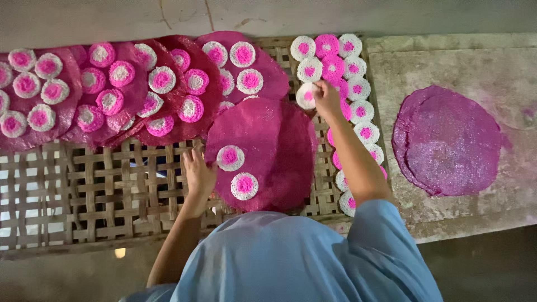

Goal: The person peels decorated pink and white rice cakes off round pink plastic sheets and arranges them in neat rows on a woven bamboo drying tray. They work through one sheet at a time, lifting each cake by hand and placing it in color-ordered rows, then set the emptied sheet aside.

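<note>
The small round white disc with a pink centre (306,95) lies on the woven bamboo rack (100,190). Right hand (326,96), arm extended, pinches its edge. Left hand (199,174) rests flat, fingers together, touching the large round magenta sheet (277,148).

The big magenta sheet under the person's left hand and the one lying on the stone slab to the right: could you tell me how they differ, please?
The sheet on the rack lies on the woven bamboo rack and carries two small white-and-pink discs; the sheet on the slab rests on the stone slab and is bare. The left hand touches the first; no hand is near the second. The slab one looks more purple. The right hand reaches a disc elsewhere. Both are large, round and flat.
</note>
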